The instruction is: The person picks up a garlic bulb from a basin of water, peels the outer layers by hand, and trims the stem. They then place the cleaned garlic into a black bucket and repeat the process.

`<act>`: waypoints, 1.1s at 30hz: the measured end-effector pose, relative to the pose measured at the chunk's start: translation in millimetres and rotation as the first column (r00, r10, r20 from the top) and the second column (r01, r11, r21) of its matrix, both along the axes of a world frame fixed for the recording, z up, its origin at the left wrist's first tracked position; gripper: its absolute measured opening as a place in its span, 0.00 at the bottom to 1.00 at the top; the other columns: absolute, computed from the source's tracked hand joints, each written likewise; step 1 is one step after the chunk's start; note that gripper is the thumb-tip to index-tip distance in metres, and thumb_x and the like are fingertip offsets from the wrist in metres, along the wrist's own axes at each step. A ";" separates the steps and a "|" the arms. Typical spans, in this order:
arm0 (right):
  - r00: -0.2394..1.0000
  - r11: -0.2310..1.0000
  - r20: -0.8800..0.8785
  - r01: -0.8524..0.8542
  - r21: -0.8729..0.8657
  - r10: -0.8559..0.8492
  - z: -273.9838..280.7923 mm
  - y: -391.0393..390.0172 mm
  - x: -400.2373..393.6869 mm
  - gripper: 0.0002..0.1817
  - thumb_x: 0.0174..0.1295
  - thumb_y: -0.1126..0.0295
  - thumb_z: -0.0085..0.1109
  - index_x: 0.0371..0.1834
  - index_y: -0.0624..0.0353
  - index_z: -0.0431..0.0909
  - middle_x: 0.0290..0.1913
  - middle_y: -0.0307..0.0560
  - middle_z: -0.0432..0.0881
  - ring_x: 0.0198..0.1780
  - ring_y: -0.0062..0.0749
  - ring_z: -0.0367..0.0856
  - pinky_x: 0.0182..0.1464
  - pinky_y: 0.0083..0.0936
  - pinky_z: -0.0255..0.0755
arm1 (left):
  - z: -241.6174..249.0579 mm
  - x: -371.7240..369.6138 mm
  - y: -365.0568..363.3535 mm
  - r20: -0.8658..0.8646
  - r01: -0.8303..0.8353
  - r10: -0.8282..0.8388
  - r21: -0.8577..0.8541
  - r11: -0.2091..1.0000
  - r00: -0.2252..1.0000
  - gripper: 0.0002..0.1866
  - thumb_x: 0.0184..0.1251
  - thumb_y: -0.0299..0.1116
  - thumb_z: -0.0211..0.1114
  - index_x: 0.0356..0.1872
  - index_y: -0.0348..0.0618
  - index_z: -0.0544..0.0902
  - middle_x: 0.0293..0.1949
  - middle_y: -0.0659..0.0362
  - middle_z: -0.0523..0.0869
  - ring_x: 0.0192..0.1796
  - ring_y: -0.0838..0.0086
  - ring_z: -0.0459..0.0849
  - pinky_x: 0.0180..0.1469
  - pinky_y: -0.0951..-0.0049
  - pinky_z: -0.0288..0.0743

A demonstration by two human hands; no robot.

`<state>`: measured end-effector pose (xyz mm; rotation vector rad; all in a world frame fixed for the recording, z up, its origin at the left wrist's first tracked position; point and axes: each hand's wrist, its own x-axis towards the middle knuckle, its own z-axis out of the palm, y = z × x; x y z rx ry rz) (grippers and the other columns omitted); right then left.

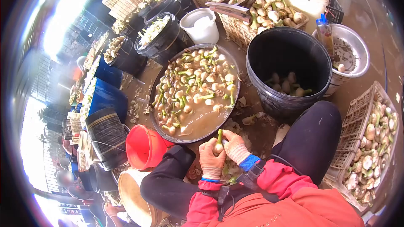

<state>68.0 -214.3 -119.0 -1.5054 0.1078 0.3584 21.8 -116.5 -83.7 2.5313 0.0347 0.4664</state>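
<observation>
I had one bulb (218,148) just above my lap, in front of the near rim of the wide round basin (238,85). My left hand (211,162) gripped it, the gloved fingers pressed around its pale round part, probably so that it would not roll. Its green stem (220,134) stood upward, free of that grip, which seemed to leave it within reach of my right hand (237,148). The right fingers were curled in close beside the stem; a small greyish thing showed by them, but I could not tell what it was, nor whether they pinched it or the stem.

The basin lay straight ahead, loose bulbs sitting in its brown water, likely near so that I needed little reach. The deep black bucket (269,96), a few bulbs at its bottom, stood ahead of my right knee (326,115), mouth up and easy to get at. The red bucket (141,146) leaned just beyond my left knee (182,153), and a plastic crate (352,132) full of bulbs sat out to my right.

Both forearms came forward from my body, elbows bent. The wrists angled toward each other, so the hands met almost side by side, the right slightly farther forward.
</observation>
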 end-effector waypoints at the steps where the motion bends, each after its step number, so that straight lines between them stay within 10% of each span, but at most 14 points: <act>1: 1.000 1.000 0.015 -0.010 0.004 0.010 1.3 -1.0 -0.4 0.19 0.56 0.82 0.54 0.53 0.59 0.75 0.42 0.41 0.82 0.44 0.24 0.77 0.47 0.22 0.71 | -5.2 -1.4 5.2 0.005 -0.003 0.003 0.001 1.000 1.000 0.27 0.47 0.27 0.71 0.53 0.44 0.76 0.43 0.54 0.77 0.41 0.65 0.80 0.44 0.70 0.76; 3: 0.999 0.998 0.027 -0.042 0.049 0.041 9.7 -5.7 0.1 0.19 0.55 0.83 0.53 0.52 0.58 0.76 0.42 0.43 0.82 0.43 0.24 0.77 0.47 0.21 0.71 | -14.4 -3.5 18.1 -0.234 -0.186 -0.092 -0.913 0.363 0.968 0.27 0.52 0.27 0.67 0.57 0.47 0.71 0.43 0.53 0.77 0.41 0.63 0.81 0.43 0.66 0.78; 5: 0.994 0.985 0.042 -0.107 0.133 0.103 24.6 -14.1 -0.2 0.20 0.53 0.84 0.53 0.51 0.58 0.77 0.41 0.45 0.82 0.43 0.25 0.79 0.47 0.21 0.71 | 15.0 -4.8 22.8 -0.251 -0.340 -0.253 -0.838 -0.427 0.934 0.21 0.61 0.38 0.58 0.56 0.51 0.70 0.37 0.50 0.81 0.34 0.62 0.83 0.39 0.62 0.82; 8: 0.998 0.924 -0.024 -0.047 0.379 0.061 30.3 -16.2 -0.2 0.16 0.59 0.82 0.53 0.52 0.63 0.76 0.44 0.41 0.81 0.43 0.22 0.77 0.49 0.19 0.70 | 2.0 -6.6 39.2 -0.253 -0.327 -0.209 -0.774 -0.541 0.945 0.20 0.62 0.40 0.57 0.55 0.52 0.72 0.38 0.49 0.83 0.33 0.62 0.84 0.38 0.62 0.82; 11: 0.989 0.827 -0.110 -0.017 0.562 0.095 30.4 -16.0 -0.8 0.17 0.61 0.79 0.55 0.54 0.65 0.74 0.47 0.39 0.80 0.47 0.20 0.75 0.52 0.18 0.68 | 1.2 -7.3 37.2 -0.269 -0.313 -0.166 -0.873 -0.374 0.949 0.21 0.62 0.39 0.56 0.57 0.49 0.72 0.40 0.50 0.83 0.33 0.64 0.84 0.37 0.64 0.81; 14: 0.974 0.823 -0.172 -0.024 0.568 0.147 23.9 -10.7 -4.6 0.19 0.60 0.76 0.59 0.56 0.65 0.73 0.48 0.38 0.79 0.50 0.20 0.74 0.53 0.17 0.67 | -0.9 -9.5 17.7 -0.245 -0.213 -0.130 -0.952 0.219 0.961 0.30 0.61 0.30 0.59 0.65 0.37 0.64 0.38 0.56 0.81 0.35 0.72 0.81 0.40 0.73 0.78; 16: 0.963 0.838 -0.248 0.049 0.543 0.104 32.6 -14.2 -3.1 0.18 0.60 0.76 0.59 0.55 0.65 0.74 0.47 0.38 0.80 0.47 0.20 0.76 0.51 0.18 0.69 | -0.4 -9.8 12.6 -0.070 0.031 -0.073 -0.477 0.878 0.995 0.35 0.59 0.30 0.66 0.66 0.34 0.62 0.39 0.56 0.81 0.36 0.74 0.79 0.45 0.79 0.74; 17: 0.945 0.850 -0.321 0.120 0.513 0.061 35.7 -15.2 -2.3 0.17 0.59 0.76 0.60 0.53 0.65 0.75 0.45 0.39 0.81 0.45 0.21 0.77 0.49 0.19 0.71 | 1.7 -9.9 11.3 0.075 0.117 -0.114 -0.045 0.992 0.991 0.36 0.59 0.32 0.68 0.66 0.34 0.62 0.39 0.57 0.81 0.37 0.75 0.79 0.46 0.80 0.73; 21: 0.968 0.790 -0.247 0.114 0.602 0.049 25.0 -11.2 -5.0 0.15 0.59 0.78 0.60 0.50 0.64 0.78 0.43 0.42 0.82 0.42 0.22 0.78 0.46 0.18 0.73 | -13.6 -9.4 17.1 0.116 0.108 -0.070 -0.366 0.924 0.991 0.39 0.58 0.37 0.70 0.68 0.36 0.59 0.35 0.61 0.80 0.33 0.79 0.78 0.38 0.81 0.74; 23: 0.982 0.810 -0.176 0.054 0.584 0.062 20.2 -9.7 -7.5 0.14 0.59 0.78 0.59 0.49 0.64 0.78 0.42 0.42 0.82 0.42 0.22 0.78 0.45 0.18 0.74 | 9.6 -13.3 9.1 -0.140 -0.134 -0.028 -0.979 0.154 0.990 0.43 0.57 0.37 0.71 0.69 0.38 0.55 0.34 0.62 0.79 0.29 0.82 0.77 0.30 0.81 0.74; 24: 0.976 0.798 -0.202 0.058 0.599 0.081 21.6 -10.0 -8.2 0.15 0.59 0.77 0.60 0.50 0.64 0.78 0.42 0.41 0.82 0.41 0.22 0.78 0.45 0.18 0.74 | 7.2 -12.6 12.0 -0.146 -0.139 -0.044 -0.979 0.146 0.988 0.46 0.56 0.35 0.71 0.71 0.40 0.51 0.35 0.61 0.79 0.25 0.83 0.75 0.25 0.79 0.74; 28: 0.921 0.704 -0.356 0.149 0.694 0.157 21.7 -11.9 -1.6 0.20 0.56 0.76 0.63 0.53 0.64 0.75 0.45 0.39 0.81 0.42 0.21 0.77 0.45 0.18 0.73 | -1.8 -11.5 12.8 -0.111 -0.086 -0.028 -0.884 0.460 0.993 0.45 0.57 0.33 0.70 0.71 0.40 0.50 0.35 0.60 0.79 0.28 0.82 0.77 0.27 0.79 0.75; 31: 0.956 0.810 -0.213 -0.042 0.585 0.202 34.0 -19.0 0.0 0.23 0.55 0.77 0.64 0.55 0.63 0.74 0.46 0.39 0.80 0.42 0.23 0.78 0.45 0.19 0.74 | -6.5 -11.2 18.8 -0.012 0.010 -0.016 -0.388 0.922 1.000 0.49 0.49 0.22 0.72 0.71 0.39 0.50 0.38 0.59 0.78 0.37 0.79 0.78 0.39 0.79 0.76; 33: 0.952 0.805 -0.252 0.009 0.593 0.175 32.0 -17.0 -2.7 0.22 0.53 0.78 0.65 0.53 0.63 0.75 0.44 0.40 0.81 0.42 0.24 0.79 0.44 0.21 0.75 | -1.8 -15.6 14.3 0.000 -0.006 0.006 -0.221 0.975 1.000 0.52 0.45 0.20 0.74 0.71 0.39 0.50 0.39 0.60 0.78 0.38 0.79 0.77 0.42 0.80 0.75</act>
